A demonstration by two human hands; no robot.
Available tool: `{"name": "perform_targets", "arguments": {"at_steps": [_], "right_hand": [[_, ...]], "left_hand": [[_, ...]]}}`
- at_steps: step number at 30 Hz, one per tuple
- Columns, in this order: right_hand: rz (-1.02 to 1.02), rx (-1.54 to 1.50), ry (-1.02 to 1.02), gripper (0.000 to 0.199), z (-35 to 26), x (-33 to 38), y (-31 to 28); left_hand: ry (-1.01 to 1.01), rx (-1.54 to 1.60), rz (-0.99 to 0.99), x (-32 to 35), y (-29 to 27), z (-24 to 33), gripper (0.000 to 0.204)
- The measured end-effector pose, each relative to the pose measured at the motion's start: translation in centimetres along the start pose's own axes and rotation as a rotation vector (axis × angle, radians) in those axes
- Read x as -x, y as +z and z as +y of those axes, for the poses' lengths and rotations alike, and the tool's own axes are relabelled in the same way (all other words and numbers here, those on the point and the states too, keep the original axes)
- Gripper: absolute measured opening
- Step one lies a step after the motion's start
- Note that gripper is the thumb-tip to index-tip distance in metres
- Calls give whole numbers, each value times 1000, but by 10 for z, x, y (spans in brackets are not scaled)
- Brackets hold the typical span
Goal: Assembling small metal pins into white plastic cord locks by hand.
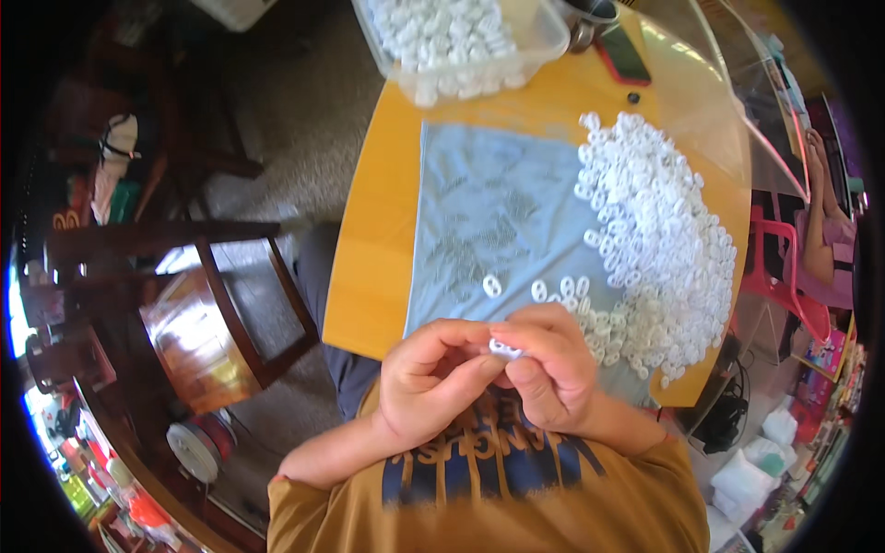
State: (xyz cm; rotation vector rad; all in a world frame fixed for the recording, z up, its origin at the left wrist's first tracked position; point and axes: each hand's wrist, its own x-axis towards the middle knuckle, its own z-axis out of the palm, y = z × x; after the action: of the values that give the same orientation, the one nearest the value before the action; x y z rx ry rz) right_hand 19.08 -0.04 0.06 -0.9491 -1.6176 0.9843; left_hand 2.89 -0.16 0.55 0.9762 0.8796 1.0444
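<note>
Close to my chest, both hands meet over a small white oval plastic piece with two holes (505, 349). My left hand (441, 370) pinches it from one side, and my right hand (550, 362) grips it from the other with thumb and forefinger. Just beyond my fingers, one similar white piece (492, 286) lies alone on the blue-grey cloth (498, 198). A large heap of such pieces (650, 207) spreads over the right side of the cloth and table, its near end reaching past my right hand.
A clear plastic tub (535, 57) full of white pieces stands at the far edge of the yellow wooden table (369, 267). Beside it lies a phone (624, 55). A wooden chair (207, 332) stands left, a pink chair (784, 267) right, with another person's arm (816, 221) near it.
</note>
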Motion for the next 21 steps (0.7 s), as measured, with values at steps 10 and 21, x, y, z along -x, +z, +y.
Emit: {"name": "perform_targets", "arguments": {"at_steps": [10, 21], "right_hand": [[183, -40, 104, 45, -5, 16, -10], [-644, -329, 74, 17, 8, 23, -8]], "left_hand": [[-61, 159, 97, -85, -2, 48, 19], [-215, -323, 7, -78, -6, 5, 32]]}}
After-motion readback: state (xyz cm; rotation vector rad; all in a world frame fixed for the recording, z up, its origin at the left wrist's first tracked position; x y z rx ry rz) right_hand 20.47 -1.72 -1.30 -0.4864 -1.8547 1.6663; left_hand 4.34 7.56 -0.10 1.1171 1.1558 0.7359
